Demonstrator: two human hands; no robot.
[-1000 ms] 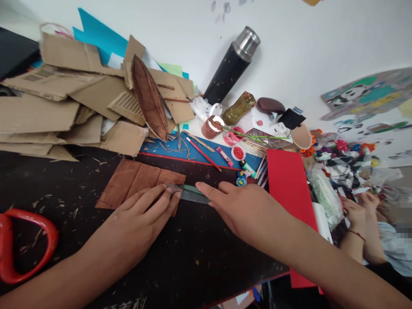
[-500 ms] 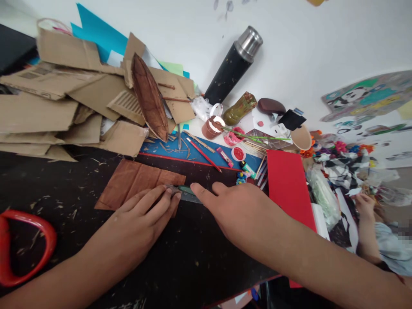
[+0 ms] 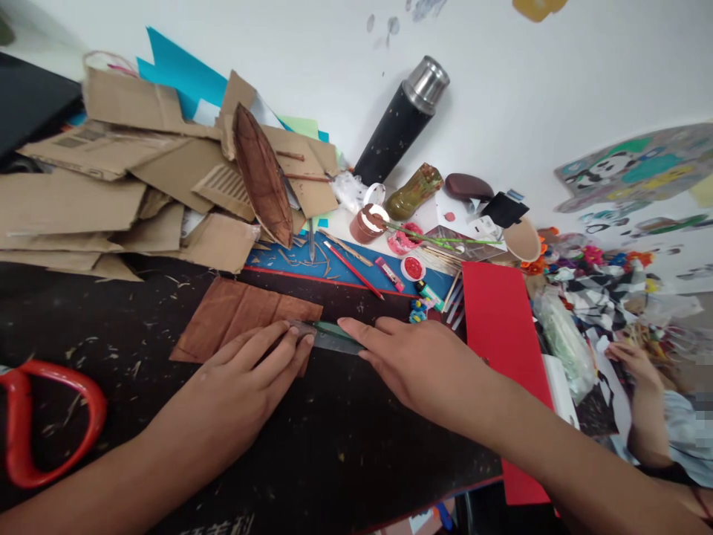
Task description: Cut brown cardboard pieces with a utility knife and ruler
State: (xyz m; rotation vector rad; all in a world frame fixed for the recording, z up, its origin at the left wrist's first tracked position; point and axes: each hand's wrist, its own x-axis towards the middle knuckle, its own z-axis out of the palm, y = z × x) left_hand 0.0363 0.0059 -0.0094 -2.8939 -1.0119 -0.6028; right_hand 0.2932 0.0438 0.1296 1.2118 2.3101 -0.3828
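Observation:
My left hand [image 3: 245,379] lies flat with fingers stretched out, pressing on the near right corner of a brown folded sheet [image 3: 234,316] and on one end of a greenish clear ruler [image 3: 328,336]. My right hand [image 3: 417,360] rests palm down on the ruler's other end, index finger extended along it. Both lie on a black table mat [image 3: 312,438] speckled with scraps.
A pile of torn cardboard [image 3: 111,186] with a long dried leaf [image 3: 261,174] fills the back left. A black flask [image 3: 401,122], a red pencil [image 3: 352,269], a red sheet [image 3: 498,327] and craft clutter lie behind. A red handle [image 3: 33,423] sits at left. Another person's hand [image 3: 629,360] works at right.
My hands stay on the ruler and brown sheet; the right index finger slid slightly left, then back. The other person's hand at the right shifted.

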